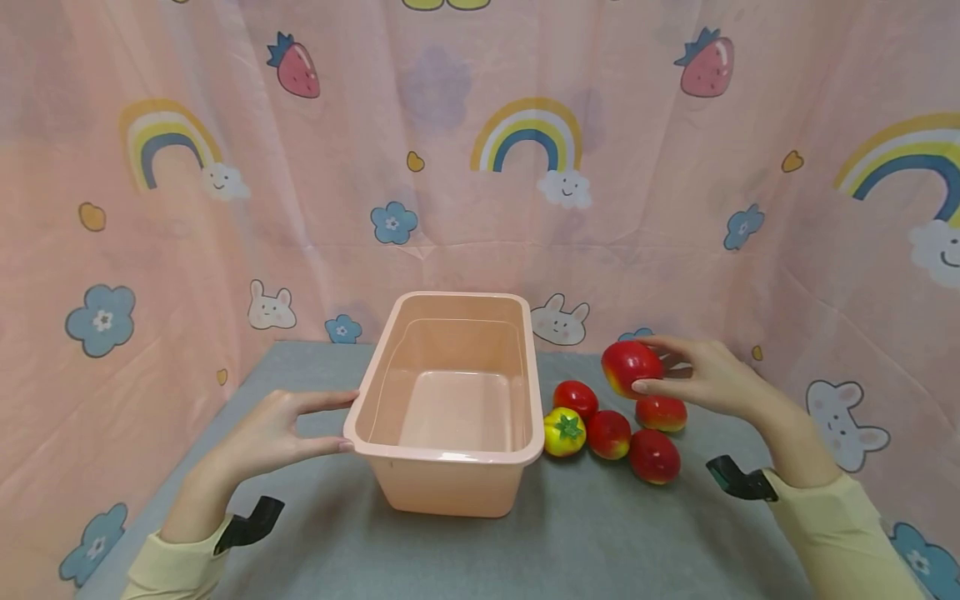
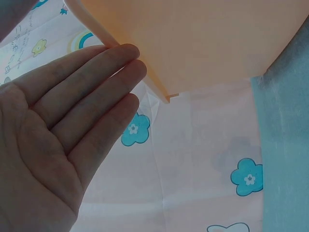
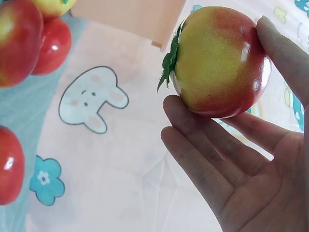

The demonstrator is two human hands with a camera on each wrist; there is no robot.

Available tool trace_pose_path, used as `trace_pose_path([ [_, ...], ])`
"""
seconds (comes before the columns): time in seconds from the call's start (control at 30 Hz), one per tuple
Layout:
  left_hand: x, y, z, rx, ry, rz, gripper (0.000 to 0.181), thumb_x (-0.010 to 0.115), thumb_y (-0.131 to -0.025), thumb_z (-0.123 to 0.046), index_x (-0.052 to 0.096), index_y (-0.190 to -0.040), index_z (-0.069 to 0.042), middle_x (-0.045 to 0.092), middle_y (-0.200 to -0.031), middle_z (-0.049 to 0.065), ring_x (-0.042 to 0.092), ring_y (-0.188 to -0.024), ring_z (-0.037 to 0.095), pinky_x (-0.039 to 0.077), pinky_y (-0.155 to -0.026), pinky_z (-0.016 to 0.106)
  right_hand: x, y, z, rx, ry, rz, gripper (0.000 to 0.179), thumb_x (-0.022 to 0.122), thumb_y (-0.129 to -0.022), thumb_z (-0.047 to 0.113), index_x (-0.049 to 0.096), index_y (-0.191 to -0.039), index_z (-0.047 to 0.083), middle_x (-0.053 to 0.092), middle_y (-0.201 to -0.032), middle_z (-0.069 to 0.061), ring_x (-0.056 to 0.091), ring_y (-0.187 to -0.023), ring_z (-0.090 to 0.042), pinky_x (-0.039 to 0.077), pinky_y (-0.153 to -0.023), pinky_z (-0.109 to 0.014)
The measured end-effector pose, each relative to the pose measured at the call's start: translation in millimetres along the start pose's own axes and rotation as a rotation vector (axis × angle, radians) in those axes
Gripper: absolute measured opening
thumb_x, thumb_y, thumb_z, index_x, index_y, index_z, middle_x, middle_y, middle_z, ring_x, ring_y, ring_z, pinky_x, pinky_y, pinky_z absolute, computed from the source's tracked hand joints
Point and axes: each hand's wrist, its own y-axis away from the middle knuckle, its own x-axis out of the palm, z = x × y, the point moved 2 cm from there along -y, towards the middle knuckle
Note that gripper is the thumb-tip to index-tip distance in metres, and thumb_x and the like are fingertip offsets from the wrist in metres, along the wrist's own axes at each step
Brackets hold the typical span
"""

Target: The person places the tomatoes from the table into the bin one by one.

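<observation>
Sleeves: nearest to us, pale yellow fabric sleeves point(image 1: 168, 571) covered both forearms.
Wrist pieces: we saw small, bent black strap-like pieces point(image 1: 251, 523), one at each cuff.
Surface: a flat grey-blue table top point(image 1: 600, 550) bore a deep, peach-coloured, rectangular plastic tub point(image 1: 450, 457).
Left hand: we recorded the left hand point(image 1: 262, 429) with thumb and index finger set wide apart, nearly straight, tips at the tub's left rim; the wrist view showed its other fingers extended.
Tub: it stood upright to the left of the fruit, and we could see down to its inner floor.
Loose fruit: right of the tub we counted five glossy pieces, closely grouped. Nearest lay a round red fruit point(image 1: 655, 457); behind and left of it, a red fruit with a yellowish underside point(image 1: 608, 434) and, just beside the tub, a yellow fruit with a green star-shaped cap point(image 1: 564, 432). Farther back sat a red-and-yellow oval fruit point(image 1: 661, 413) and a plain red fruit point(image 1: 575, 400).
Right hand: the right hand point(image 1: 705, 375) held a glossy, rounded red-and-yellow fruit with a leafy green cap point(image 1: 630, 368) between thumb and fingers.
Held fruit: we found it raised over the back of the group, well apart from the tub.
Backdrop: farthest off hung a pink fabric curtain point(image 1: 480, 250), printed with rainbows, strawberries, rabbits and blue flowers.
</observation>
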Motion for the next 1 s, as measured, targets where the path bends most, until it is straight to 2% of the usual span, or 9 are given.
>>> trace_pose_path([
  [0.13,0.2,-0.4,-0.2,0.004,0.003,-0.002,0.054,0.074,-0.078,-0.046,0.063,-0.126,-0.023,0.068,-0.117,-0.007,0.063,-0.109,0.012,0.051,-0.083,0.029,0.2,-3.9,2.8,-0.003,-0.003,0.002,0.065,0.074,-0.080,0.039,0.052,-0.132,0.009,0.066,-0.111,-0.012,0.062,-0.101,-0.032,0.059,-0.071,-0.036],
  [0.37,0.1,0.0,0.0,0.008,0.005,-0.008,0.054,0.075,-0.078,-0.045,0.063,-0.125,-0.023,0.068,-0.117,-0.007,0.063,-0.110,0.012,0.052,-0.086,0.035,0.9,-11.4,9.5,-0.022,-0.001,-0.013,0.067,0.075,-0.079,0.040,0.052,-0.133,0.009,0.067,-0.113,-0.012,0.064,-0.100,-0.030,0.058,-0.074,-0.039],
  [0.6,0.6,0.2,-0.2,0.004,0.005,-0.009,0.054,0.074,-0.078,-0.046,0.063,-0.125,-0.024,0.068,-0.117,-0.008,0.063,-0.109,0.012,0.052,-0.084,0.032,-0.2,-19.1,21.0,-0.049,0.026,0.006,0.068,0.075,-0.078,0.041,0.051,-0.134,0.009,0.066,-0.115,-0.011,0.063,-0.101,-0.029,0.058,-0.075,-0.040],
  [0.83,1.6,0.2,0.7,0.002,0.007,-0.012,0.054,0.074,-0.077,-0.046,0.063,-0.126,-0.024,0.067,-0.117,-0.009,0.063,-0.110,0.011,0.052,-0.086,0.033,3.2,-26.7,31.6,-0.068,0.069,-0.008,0.069,0.076,-0.076,0.045,0.054,-0.132,0.011,0.066,-0.115,-0.011,0.064,-0.100,-0.029,0.058,-0.074,-0.039],
  [1.0,1.0,0.5,0.8,-0.011,0.014,-0.005,0.054,0.074,-0.078,-0.047,0.063,-0.126,-0.025,0.067,-0.118,-0.008,0.063,-0.110,0.012,0.052,-0.087,0.035,7.7,-33.9,38.6,-0.088,0.064,-0.005,0.072,0.077,-0.074,0.048,0.054,-0.132,0.012,0.066,-0.118,-0.009,0.065,-0.100,-0.027,0.058,-0.077,-0.039],
])
